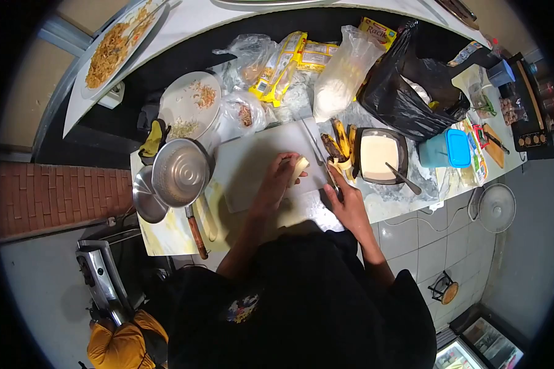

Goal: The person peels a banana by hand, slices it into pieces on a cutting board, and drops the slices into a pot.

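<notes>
My left hand [281, 175] is closed around a peeled banana [298, 171], held over the white cutting board [243, 163]. At the board's right edge, my right hand [349, 200] has its fingers curled at a pale banana peel [342, 165] and appears to grip it; part of the grip is hidden. Just beyond that hand lie dark-spotted yellow bananas or peels [343, 140]. A knife [312, 142] rests along the board's right side. Right of the peels sits a square dark bowl [402, 150] of cream-coloured batter [378, 156], with a spoon [404, 179] in it.
A saucepan [180, 173] and metal lid [149, 195] stand left of the board, near a plate of chopped bits [191, 101]. Behind are a bag of white powder [346, 77], yellow packets [279, 71] and a black plastic bag [406, 92]. A blue-lidded tub [444, 149] stands right.
</notes>
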Tool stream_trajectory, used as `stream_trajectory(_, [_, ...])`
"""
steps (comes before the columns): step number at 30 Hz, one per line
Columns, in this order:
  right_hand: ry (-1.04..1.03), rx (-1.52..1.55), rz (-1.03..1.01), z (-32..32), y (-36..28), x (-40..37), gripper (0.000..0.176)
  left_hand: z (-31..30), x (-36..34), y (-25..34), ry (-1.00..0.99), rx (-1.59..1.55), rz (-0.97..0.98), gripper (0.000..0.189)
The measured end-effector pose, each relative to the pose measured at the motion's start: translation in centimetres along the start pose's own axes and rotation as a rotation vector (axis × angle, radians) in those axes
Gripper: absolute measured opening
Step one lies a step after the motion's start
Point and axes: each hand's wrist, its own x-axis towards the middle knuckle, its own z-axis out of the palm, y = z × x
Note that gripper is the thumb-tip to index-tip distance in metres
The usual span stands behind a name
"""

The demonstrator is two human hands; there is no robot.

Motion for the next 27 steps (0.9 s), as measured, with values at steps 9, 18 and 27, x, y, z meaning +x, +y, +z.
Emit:
stream_trajectory(9, [0.009, -0.042, 0.044, 0.0, 1.2, 0.1, 0.057, 0.1, -0.2, 0.1, 0.0, -0.012, -0.002, 0.031])
stream_trajectory(18, [0.042, -0.153, -0.037, 1.1, 3.2, -0.1, 0.053, 0.0, -0.2, 0.0, -0.001, -0.02, 0.013, 0.032])
stream_trajectory(27, [0.059, -0.038, 0.02, 1.3, 2.4, -0.2, 0.047, -0.3, 0.0, 0.1, -0.01, -0.014, 0.007, 0.032])
